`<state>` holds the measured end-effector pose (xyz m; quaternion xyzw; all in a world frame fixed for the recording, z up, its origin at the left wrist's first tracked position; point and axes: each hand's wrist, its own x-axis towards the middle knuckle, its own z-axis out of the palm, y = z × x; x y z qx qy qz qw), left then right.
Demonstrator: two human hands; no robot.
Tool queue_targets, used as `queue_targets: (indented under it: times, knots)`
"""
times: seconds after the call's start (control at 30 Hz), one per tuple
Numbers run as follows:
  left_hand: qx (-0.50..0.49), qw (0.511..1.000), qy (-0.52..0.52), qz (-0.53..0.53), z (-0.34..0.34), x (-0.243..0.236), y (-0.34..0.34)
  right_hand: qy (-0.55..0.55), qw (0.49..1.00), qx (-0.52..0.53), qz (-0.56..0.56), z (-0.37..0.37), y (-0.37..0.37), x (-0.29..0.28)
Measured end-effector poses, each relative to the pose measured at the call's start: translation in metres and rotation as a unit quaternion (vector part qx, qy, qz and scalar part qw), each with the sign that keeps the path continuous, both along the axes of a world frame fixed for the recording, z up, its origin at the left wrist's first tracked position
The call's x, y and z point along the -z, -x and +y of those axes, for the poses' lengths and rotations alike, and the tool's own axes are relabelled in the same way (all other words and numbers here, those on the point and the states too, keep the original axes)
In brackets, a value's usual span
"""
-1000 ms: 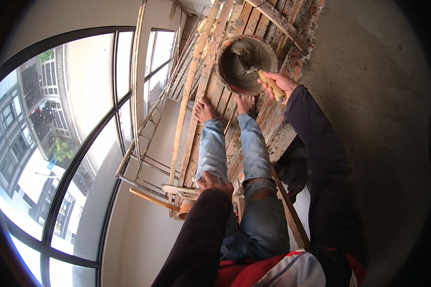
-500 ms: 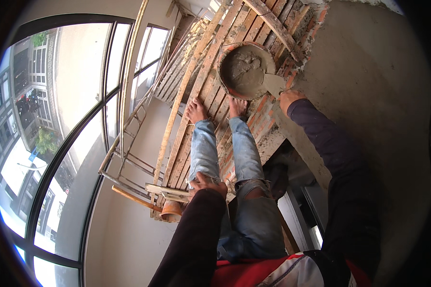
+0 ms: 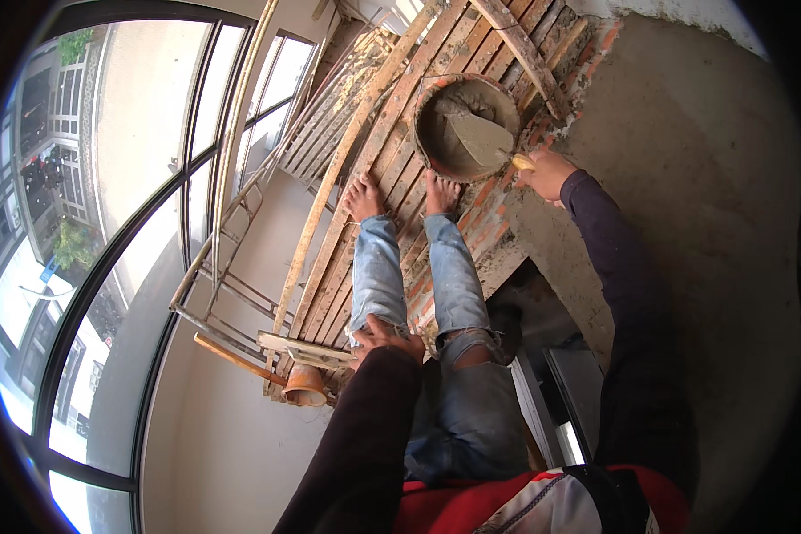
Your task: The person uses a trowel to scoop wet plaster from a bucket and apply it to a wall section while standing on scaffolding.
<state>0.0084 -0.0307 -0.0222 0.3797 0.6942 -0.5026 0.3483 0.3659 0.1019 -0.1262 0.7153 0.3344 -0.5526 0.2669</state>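
Observation:
My right hand (image 3: 550,173) is closed around the yellowish handle of a trowel (image 3: 482,139). The trowel's mortar-smeared blade lies over the wet grey mortar (image 3: 448,158) inside a round bucket (image 3: 422,151). That bucket stands on the plank platform just beyond my feet. My left hand (image 3: 387,341) rests on my knee with its fingers spread over the torn jeans (image 3: 378,276). Beside its thumb is the end of a pale wooden piece (image 3: 298,345); whether the hand touches it is hidden.
Rough wooden planks (image 3: 387,191) run under my bare feet. Bricks (image 3: 485,222) line their right edge, beside a wet plastered surface (image 3: 685,160). A dark opening (image 3: 543,307) lies below right. On the left are a metal frame (image 3: 227,280), an orange pot (image 3: 305,386) and a large window (image 3: 173,196).
The trowel has moved from the bucket's right rim inward over the mortar, its blade now coated. My right hand has shifted slightly right and turned. The left hand stays on the knee.

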Motion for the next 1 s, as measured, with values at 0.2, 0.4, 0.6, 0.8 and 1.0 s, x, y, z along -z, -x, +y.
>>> queue_targets:
  times: [0.2,0.4,0.6,0.8,1.0]
  knots:
    - [0.013,1.0,0.013,0.0,0.003,0.002,0.0,-0.066,0.948,-0.275,-0.148,0.009,0.033,0.026]
    - [0.017,0.998,0.066,-0.006,0.012,-0.009,0.0,-0.012,0.995,0.015,-0.099,-0.034,0.061,0.1]
    - [0.032,0.998,0.044,-0.012,0.014,-0.009,-0.006,0.031,0.87,0.457,0.185,-0.051,0.043,0.115]
    - [0.035,0.998,0.042,-0.001,0.013,-0.009,-0.01,0.069,0.685,0.677,0.26,-0.064,0.039,0.103]
    - [0.064,0.998,0.015,0.007,0.005,-0.004,-0.01,0.057,0.569,0.753,0.324,-0.077,0.018,0.027]
